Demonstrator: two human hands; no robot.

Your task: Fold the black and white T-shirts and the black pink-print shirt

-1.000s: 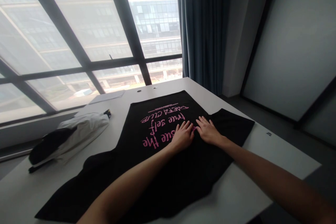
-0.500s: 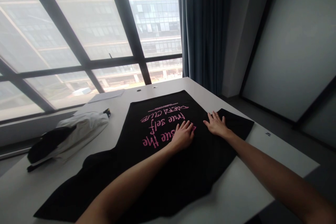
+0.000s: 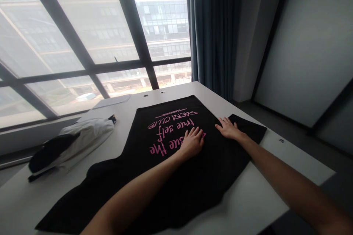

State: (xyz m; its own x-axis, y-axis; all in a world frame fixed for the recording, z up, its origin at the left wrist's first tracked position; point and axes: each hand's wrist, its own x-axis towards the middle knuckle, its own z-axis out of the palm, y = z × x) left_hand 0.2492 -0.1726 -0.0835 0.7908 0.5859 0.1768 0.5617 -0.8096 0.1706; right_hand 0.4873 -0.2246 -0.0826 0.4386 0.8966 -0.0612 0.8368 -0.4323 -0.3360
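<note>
A black T-shirt [image 3: 209,176] lies spread on the white table [image 3: 298,161], its pink lettering upside down from where I look. Flat on the print rests my left hand [image 3: 192,140], fingers stretched out and covering part of the words. My right hand [image 3: 228,128] lies on the cloth near the right side, close to the sleeve, with its fingers spread. Neither hand grips the fabric. My left forearm crosses over the lower part of the shirt and hides some of it.
To the left sits a crumpled white and black garment [image 3: 88,132]. Behind it lies a sheet of paper [image 3: 111,101]. Large windows [image 3: 110,18] and a blue curtain [image 3: 215,36] stand beyond the far edge. A small dark mark [image 3: 281,140] shows near the table's right edge.
My right hand has shifted very slightly to the right on the cloth. The left hand and the shirt look the same.
</note>
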